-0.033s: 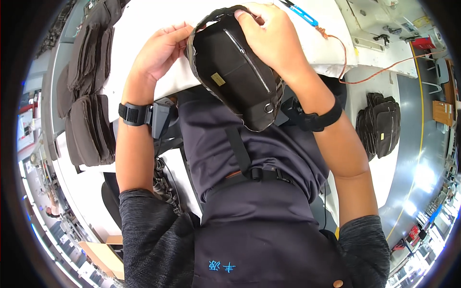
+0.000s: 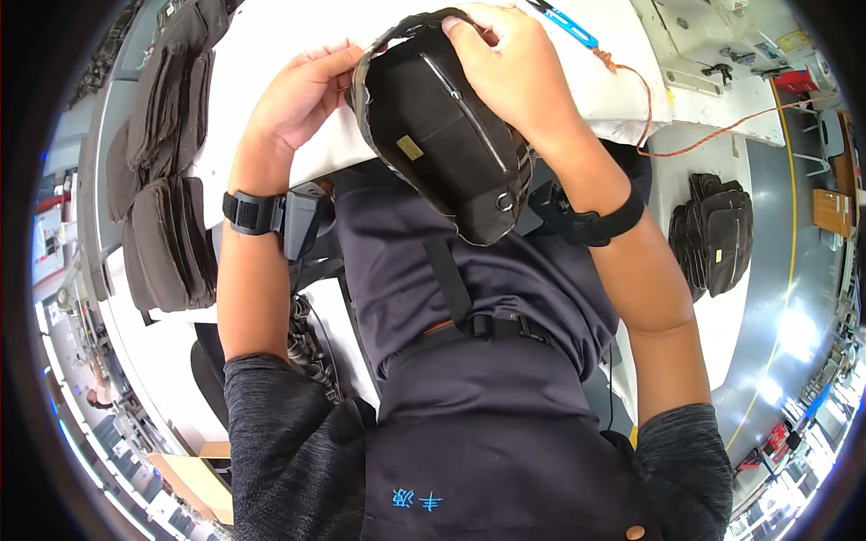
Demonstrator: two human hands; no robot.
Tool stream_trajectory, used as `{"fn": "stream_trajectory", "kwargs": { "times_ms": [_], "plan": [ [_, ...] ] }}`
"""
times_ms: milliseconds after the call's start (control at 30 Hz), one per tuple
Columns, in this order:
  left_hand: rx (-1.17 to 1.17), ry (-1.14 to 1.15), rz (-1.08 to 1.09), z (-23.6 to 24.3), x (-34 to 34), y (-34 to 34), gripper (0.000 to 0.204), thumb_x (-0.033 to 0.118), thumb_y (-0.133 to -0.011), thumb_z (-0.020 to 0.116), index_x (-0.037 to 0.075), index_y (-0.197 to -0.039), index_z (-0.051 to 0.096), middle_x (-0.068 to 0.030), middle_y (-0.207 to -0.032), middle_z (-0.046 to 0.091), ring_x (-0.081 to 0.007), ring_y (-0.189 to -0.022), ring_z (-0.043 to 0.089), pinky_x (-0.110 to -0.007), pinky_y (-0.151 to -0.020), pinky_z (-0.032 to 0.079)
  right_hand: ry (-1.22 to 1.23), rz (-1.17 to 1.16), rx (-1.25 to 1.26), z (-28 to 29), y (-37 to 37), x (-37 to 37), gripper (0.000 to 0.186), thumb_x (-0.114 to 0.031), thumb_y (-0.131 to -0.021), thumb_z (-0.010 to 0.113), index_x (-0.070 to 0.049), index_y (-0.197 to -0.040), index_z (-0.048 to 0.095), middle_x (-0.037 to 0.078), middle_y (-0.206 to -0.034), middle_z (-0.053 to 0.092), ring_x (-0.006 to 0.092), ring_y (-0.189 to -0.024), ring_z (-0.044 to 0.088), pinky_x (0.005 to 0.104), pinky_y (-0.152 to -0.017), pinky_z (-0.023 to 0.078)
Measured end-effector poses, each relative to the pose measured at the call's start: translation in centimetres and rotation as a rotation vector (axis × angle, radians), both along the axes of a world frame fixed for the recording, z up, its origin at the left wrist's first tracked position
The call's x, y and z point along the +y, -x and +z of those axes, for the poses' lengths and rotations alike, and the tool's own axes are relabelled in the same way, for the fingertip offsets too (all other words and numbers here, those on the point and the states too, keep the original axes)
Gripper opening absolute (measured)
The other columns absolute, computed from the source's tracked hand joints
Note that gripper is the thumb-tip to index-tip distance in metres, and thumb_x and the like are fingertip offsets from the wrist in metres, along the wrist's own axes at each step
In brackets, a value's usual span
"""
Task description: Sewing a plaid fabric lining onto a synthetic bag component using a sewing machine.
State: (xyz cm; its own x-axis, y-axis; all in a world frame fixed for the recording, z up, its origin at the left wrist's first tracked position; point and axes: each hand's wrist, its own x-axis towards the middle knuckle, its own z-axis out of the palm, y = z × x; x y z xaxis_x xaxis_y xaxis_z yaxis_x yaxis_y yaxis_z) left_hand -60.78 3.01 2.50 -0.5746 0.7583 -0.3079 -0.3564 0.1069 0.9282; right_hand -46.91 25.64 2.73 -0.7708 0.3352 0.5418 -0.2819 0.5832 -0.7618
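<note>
A dark bag [image 2: 397, 176] with raw edges hangs tilted over the table's front edge and my lap, its mouth facing me. Inside it show a silver zipper [image 2: 467, 113], a small yellow label [image 2: 409, 148] and a metal ring [image 2: 504, 202]. My left hand [image 2: 311, 90] pinches the bag's upper left rim between thumb and fingers. At the top right of the rim, my right hand [image 2: 514, 72] grips the edge, thumb on the inner side; its other fingers are partly hidden behind the fabric.
Stacks of dark fabric pieces [image 2: 167, 243] lie at the left. More pieces with a zipper [image 2: 722, 234] are piled at the right. Blue thread snips [image 2: 568, 25] on an orange cord [image 2: 648, 99] lie on the white table [image 2: 244, 54], near a pale machine [image 2: 695, 45].
</note>
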Motion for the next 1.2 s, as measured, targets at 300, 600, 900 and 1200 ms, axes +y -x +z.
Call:
{"fn": "stream_trajectory", "kwargs": {
  "times_ms": [300, 600, 900, 1200],
  "plan": [
    [-0.168, -0.154, -0.012, 1.0, 0.6, -1.3, 0.029, 0.015, -0.105, 0.064, -0.001, -0.129, 0.069, -0.0048, -0.119, 0.074, -0.0127, -0.102, 0.071, -0.029, -0.096, 0.056, 0.144, 0.027, 0.059, 0.2, -1.1, 0.2, 0.018, -0.018, -0.097, 0.069, -0.005, -0.106, 0.078, 0.016, -0.094, 0.073, 0.0303, -0.090, 0.068, 0.0394, -0.081, 0.055],
    [0.388, -0.005, -0.081, 7.4, 2.5, -6.7, 0.017, -0.006, -0.094, 0.066, 0.002, -0.108, 0.067, 0.0025, -0.096, 0.069, -0.0041, -0.092, 0.062, -0.021, -0.079, 0.051, 0.063, 0.212, 0.210, 2.5, -5.0, -1.1, 0.035, 0.011, -0.095, 0.061, 0.002, -0.128, 0.071, 0.008, -0.102, 0.071, 0.0162, -0.091, 0.065, 0.0259, -0.085, 0.051],
    [1.674, 0.415, 0.452, 17.6, -0.1, -13.6, 0.046, -0.013, -0.075, 0.069, 0.001, -0.117, 0.077, -0.0093, -0.102, 0.077, -0.0186, -0.095, 0.073, -0.031, -0.089, 0.056, 0.525, 0.388, -0.140, 5.0, -7.3, -1.3, 0.030, -0.009, -0.103, 0.065, 0.002, -0.130, 0.069, 0.013, -0.111, 0.075, 0.0173, -0.099, 0.072, 0.0307, -0.092, 0.056],
    [1.611, 0.392, 0.127, 4.9, 3.2, -12.2, 0.038, 0.000, -0.076, 0.081, 0.011, -0.112, 0.074, -0.0045, -0.110, 0.069, -0.0260, -0.083, 0.074, -0.036, -0.069, 0.060, 0.398, 0.212, -0.175, -1.0, -9.1, -4.9, 0.066, -0.025, -0.093, 0.082, 0.004, -0.145, 0.053, 0.019, -0.129, 0.068, 0.0254, -0.109, 0.070, 0.0349, -0.093, 0.057]
  ]
}}
